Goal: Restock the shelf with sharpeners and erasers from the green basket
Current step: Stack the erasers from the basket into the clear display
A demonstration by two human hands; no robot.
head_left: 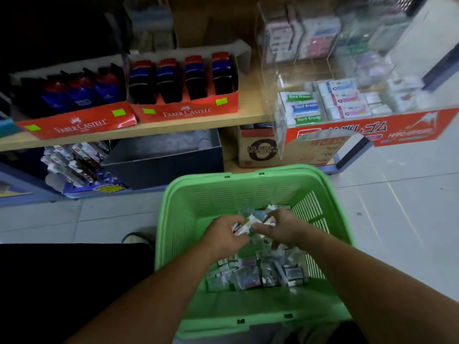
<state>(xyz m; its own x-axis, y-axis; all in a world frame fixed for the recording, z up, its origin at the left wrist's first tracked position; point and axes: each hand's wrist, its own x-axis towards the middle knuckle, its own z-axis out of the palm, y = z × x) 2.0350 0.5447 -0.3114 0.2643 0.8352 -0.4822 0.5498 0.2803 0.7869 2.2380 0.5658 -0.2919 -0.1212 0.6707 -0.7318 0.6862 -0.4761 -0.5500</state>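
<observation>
Two-handed reach into green basket point(248, 175) | left hand point(223, 235) fingers point(241, 241) grip packets point(243, 225) | right hand point(283, 229) fingers pinch packets

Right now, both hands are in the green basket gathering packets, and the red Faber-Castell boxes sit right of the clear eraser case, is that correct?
No: in the head view the red Faber-Castell boxes sit left of the clear eraser case. The left hand and right hand are in the green basket gathering packets.
</observation>
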